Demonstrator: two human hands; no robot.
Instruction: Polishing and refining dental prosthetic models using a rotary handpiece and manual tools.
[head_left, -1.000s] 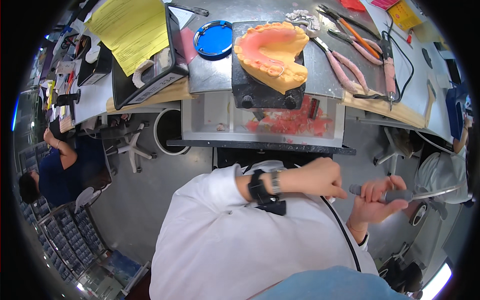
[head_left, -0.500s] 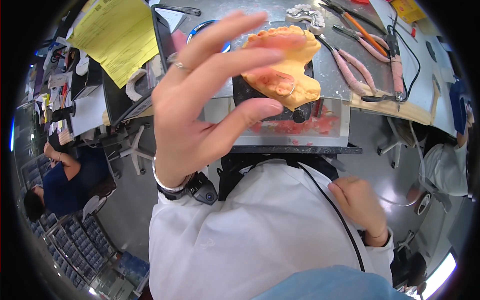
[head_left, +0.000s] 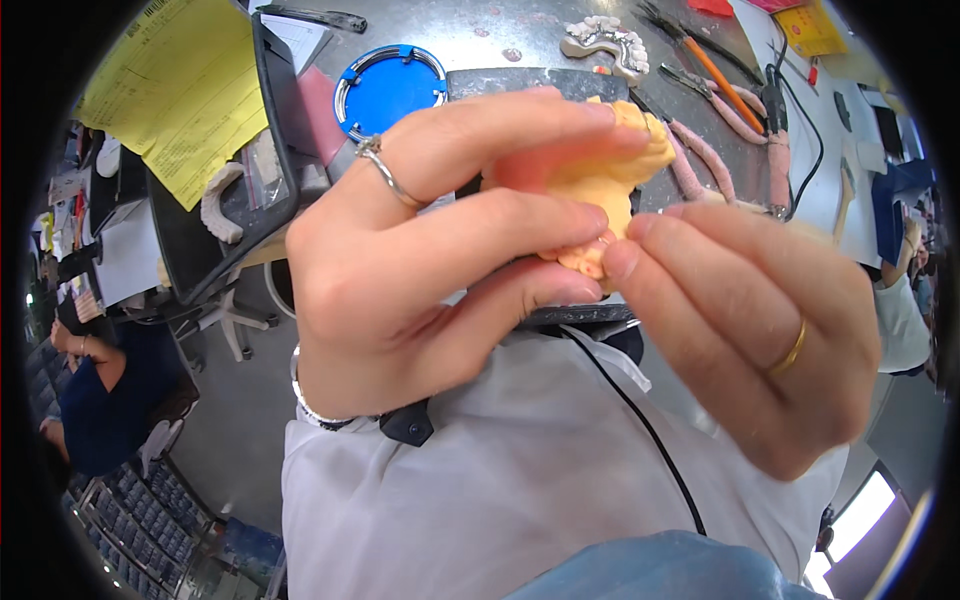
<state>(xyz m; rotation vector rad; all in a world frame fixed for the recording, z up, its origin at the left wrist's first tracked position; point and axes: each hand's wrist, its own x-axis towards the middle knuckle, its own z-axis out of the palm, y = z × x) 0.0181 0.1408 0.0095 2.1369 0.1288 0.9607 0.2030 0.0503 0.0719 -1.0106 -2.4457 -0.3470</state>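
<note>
A yellow dental cast (head_left: 610,178) with a row of teeth is held up in front of me, over the bench edge. My left hand (head_left: 390,265), with a silver ring, grips it from the left, fingers and thumb closed on its near end and partly covering it. A pinkish-red area shows on the cast behind the fingers. My right hand (head_left: 765,320), with a gold ring, has its fingertips pressed together against the cast's near right edge. Whatever lies between those fingertips is hidden. The wire clasp seen on the cast earlier is covered now.
Beyond the cast lies a white and grey tooth model (head_left: 610,45). Pink-handled pliers (head_left: 705,160) and an orange-handled tool (head_left: 720,70) are at the right. A round blue case (head_left: 392,92) and a black tray (head_left: 285,110) with a yellow paper (head_left: 170,90) are at the left.
My left hand has gone from hovering with fingers apart to gripping the cast, which is now lifted and turned. My right hand has come up from my lap to the cast.
</note>
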